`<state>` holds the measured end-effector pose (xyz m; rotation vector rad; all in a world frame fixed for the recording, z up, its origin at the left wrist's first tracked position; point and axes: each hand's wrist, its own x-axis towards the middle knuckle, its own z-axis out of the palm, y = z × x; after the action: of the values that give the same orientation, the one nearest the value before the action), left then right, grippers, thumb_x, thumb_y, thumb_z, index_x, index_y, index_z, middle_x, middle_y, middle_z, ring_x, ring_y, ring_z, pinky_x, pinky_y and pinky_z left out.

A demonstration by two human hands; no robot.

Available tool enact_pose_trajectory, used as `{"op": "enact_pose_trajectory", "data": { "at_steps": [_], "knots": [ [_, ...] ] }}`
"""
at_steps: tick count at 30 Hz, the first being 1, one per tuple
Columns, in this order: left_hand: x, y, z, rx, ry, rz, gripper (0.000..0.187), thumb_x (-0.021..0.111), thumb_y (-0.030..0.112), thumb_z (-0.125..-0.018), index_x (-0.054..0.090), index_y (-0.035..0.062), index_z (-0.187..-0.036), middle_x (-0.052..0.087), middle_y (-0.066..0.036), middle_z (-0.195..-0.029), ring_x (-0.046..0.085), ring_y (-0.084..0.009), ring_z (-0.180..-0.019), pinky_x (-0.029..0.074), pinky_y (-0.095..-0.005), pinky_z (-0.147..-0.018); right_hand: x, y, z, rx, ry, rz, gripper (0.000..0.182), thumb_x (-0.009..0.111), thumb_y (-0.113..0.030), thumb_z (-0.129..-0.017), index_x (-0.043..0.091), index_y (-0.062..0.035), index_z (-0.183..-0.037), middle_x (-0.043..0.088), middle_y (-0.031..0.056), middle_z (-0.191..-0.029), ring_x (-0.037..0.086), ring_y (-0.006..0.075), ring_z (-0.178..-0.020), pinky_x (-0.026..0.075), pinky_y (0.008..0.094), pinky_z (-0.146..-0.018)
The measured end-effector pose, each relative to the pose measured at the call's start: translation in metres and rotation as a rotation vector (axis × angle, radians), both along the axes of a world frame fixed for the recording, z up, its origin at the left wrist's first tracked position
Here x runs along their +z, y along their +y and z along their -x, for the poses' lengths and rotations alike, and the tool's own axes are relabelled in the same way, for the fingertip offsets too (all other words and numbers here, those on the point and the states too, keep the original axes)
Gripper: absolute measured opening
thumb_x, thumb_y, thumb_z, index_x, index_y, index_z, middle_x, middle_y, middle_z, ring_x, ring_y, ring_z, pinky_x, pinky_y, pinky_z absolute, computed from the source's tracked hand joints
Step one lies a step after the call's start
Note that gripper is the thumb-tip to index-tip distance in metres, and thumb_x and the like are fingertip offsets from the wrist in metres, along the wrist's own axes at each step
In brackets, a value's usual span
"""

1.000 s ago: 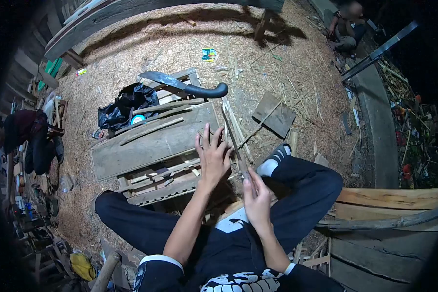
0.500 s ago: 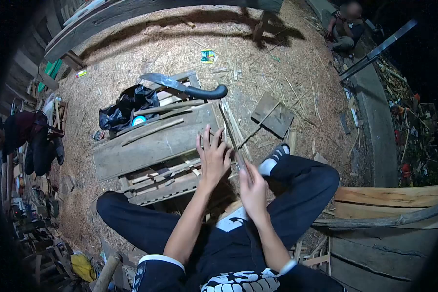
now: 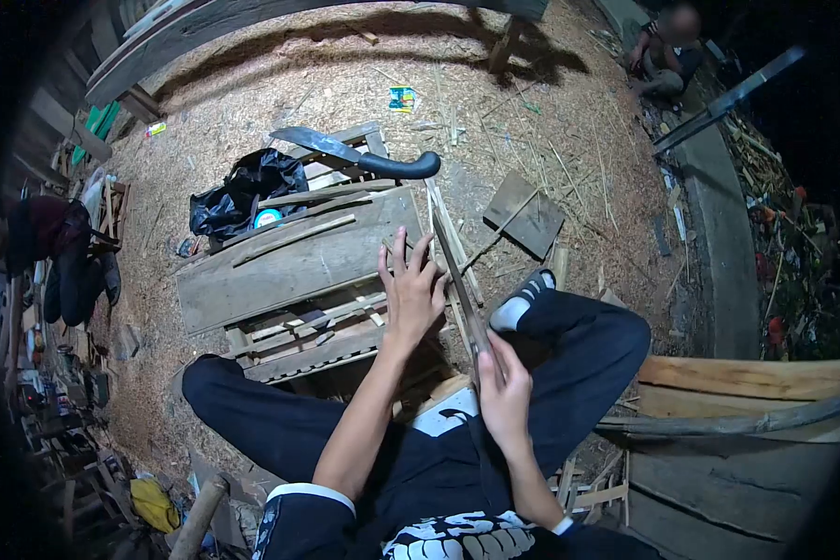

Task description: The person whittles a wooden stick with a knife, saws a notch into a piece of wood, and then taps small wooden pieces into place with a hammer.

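My left hand (image 3: 413, 294) lies with fingers spread on the right end of a worn wooden board (image 3: 280, 275), pressing near its edge. Part of a small wood strip shows by its fingertips. In my right hand (image 3: 506, 381) is the near end of a long, narrow, dark blade (image 3: 455, 271), gripped between thumb and fingers. It runs away from me, just right of my left hand, alongside the board's end. A machete (image 3: 355, 159) with a black handle rests beyond the board on a slatted wooden frame. Loose wood strips (image 3: 294, 240) lie on the board.
A black plastic bag (image 3: 247, 191) and a small blue-and-white round container (image 3: 267, 218) sit behind the board. A flat square piece (image 3: 523, 217) lies on the shavings-covered ground. Planks (image 3: 747, 383) stand at right, a bench (image 3: 280, 26) at the back. Two people sit or crouch at the sides.
My right hand has drawn back toward me and slightly right, pulling the blade with it. My left hand has stayed almost in place on the board.
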<state>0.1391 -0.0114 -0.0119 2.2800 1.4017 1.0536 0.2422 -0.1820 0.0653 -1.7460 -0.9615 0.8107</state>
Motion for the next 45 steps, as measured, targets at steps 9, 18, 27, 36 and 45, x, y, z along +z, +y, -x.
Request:
{"op": "enact_pose_trajectory", "data": {
  "at_steps": [9,18,27,36,45],
  "knots": [
    [-0.004,-0.001,0.001,-0.022,0.048,0.007,0.015,0.076,0.016,-0.082,0.071,0.0050,-0.090,0.052,-0.010,-0.150,0.024,-0.0399,-0.154,0.013,-0.0628,-0.122,0.003,0.003,0.006,-0.003,0.067,0.004,0.041,0.058,-0.016,-0.106,0.058,0.0112,-0.137,0.067,0.0228,-0.131,0.065,0.0244,-0.122,0.049,0.0356,-0.105],
    [-0.005,-0.006,0.002,-0.042,0.034,-0.023,0.015,0.078,0.017,-0.082,0.069,0.0057,-0.086,0.050,-0.011,-0.152,0.025,-0.0414,-0.154,0.012,-0.0656,-0.121,0.012,0.009,-0.001,-0.001,0.145,0.032,0.044,0.057,-0.021,-0.106,0.058,0.0108,-0.137,0.067,0.0247,-0.131,0.065,0.0266,-0.123,0.049,0.0356,-0.105],
    [-0.005,-0.008,0.001,-0.042,0.024,0.000,0.013,0.078,0.015,-0.081,0.069,0.0070,-0.086,0.050,-0.010,-0.153,0.026,-0.0394,-0.154,0.012,-0.0653,-0.121,0.009,-0.011,-0.004,0.017,0.083,0.016,0.041,0.060,-0.012,-0.105,0.057,0.0125,-0.138,0.068,0.0213,-0.131,0.065,0.0204,-0.119,0.049,0.0339,-0.105],
    [-0.005,-0.008,0.001,-0.035,0.030,0.010,0.015,0.079,0.019,-0.080,0.071,0.0076,-0.086,0.051,-0.010,-0.152,0.027,-0.0386,-0.153,0.013,-0.0641,-0.121,0.004,-0.004,0.000,0.001,0.071,-0.040,0.043,0.057,-0.018,-0.105,0.058,0.0096,-0.137,0.066,0.0277,-0.133,0.066,0.0297,-0.123,0.051,0.0388,-0.103],
    [-0.006,-0.007,0.001,-0.036,0.017,0.003,0.015,0.079,0.019,-0.081,0.071,0.0074,-0.086,0.051,-0.010,-0.150,0.027,-0.0389,-0.153,0.013,-0.0644,-0.122,0.009,0.000,0.002,0.018,0.031,0.001,0.042,0.058,-0.019,-0.106,0.059,0.0103,-0.137,0.069,0.0225,-0.128,0.067,0.0244,-0.117,0.051,0.0365,-0.101]
  ]
}}
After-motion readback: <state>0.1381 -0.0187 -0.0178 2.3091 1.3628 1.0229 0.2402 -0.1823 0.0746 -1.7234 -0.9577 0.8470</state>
